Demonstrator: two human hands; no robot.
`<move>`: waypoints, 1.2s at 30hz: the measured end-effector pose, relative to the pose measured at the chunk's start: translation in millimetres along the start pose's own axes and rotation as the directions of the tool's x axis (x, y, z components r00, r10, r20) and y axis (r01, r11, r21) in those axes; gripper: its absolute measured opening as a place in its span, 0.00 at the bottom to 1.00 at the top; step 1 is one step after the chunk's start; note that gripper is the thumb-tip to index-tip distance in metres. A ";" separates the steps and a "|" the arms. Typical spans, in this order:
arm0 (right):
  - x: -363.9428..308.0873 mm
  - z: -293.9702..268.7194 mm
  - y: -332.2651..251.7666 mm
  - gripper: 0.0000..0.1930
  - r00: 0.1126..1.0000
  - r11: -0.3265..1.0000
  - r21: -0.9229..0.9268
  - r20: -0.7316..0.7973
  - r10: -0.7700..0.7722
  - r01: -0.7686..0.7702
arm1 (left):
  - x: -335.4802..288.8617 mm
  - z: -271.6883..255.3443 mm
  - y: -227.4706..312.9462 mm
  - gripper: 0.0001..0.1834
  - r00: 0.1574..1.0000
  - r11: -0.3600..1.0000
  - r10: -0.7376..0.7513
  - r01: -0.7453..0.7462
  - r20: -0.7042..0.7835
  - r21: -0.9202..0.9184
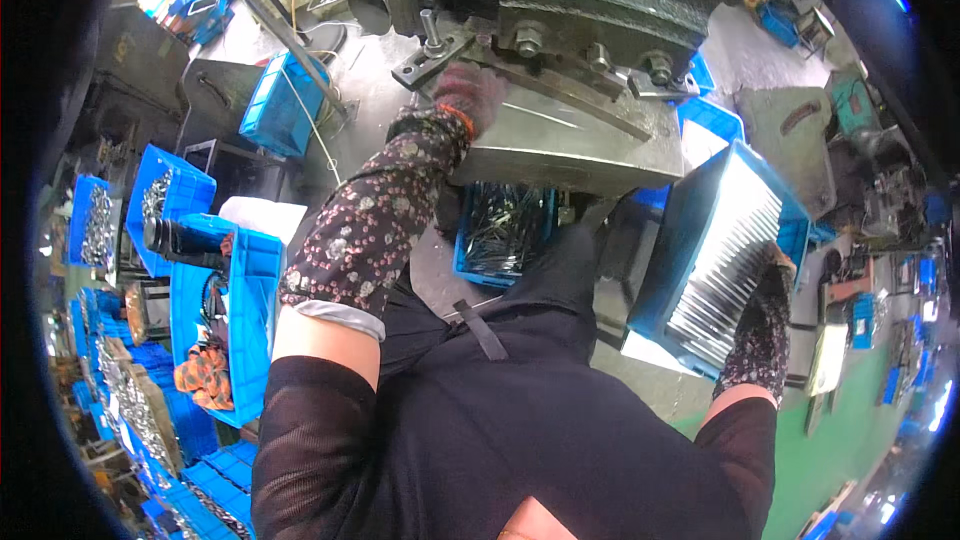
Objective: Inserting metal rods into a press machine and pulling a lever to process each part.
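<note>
My left hand [470,92], in a red-grey work glove with a flowered sleeve cover, reaches forward onto the steel bed plate [560,145] of a heavy press machine [590,0]; whether it holds anything is hidden. My right hand [775,275], gloved too, rests at the edge of a tilted blue crate [700,230] packed with rows of shiny metal strips [725,260]. Below the press bed sits another blue crate [505,230] with dark loose metal parts.
Blue crates [235,280] with metal parts, orange gloves [205,375] and a dark bottle [180,237] stand at my left. More stacked blue crates [150,440] line the lower left. Other machines [850,130] stand on the green floor [850,420] at right.
</note>
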State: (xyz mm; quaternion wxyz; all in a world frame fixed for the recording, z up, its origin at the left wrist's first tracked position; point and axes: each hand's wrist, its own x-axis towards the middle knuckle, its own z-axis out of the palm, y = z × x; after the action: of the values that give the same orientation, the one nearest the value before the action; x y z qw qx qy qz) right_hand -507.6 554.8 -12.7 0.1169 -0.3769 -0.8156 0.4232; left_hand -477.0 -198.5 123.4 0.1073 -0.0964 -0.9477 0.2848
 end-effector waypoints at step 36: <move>-389.4 197.2 -185.0 0.05 0.862 0.562 0.728 0.504 -0.051 -0.393 | -127.0 -63.6 -47.6 0.18 0.781 -0.482 0.301 0.619 0.546 -0.620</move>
State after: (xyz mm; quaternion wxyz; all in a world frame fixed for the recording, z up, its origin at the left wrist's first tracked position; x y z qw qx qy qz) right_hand -435.4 91.9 60.1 0.0310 -0.2462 -0.4903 0.8355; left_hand -344.6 -235.4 183.0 -0.2416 0.1221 -0.6931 -0.6681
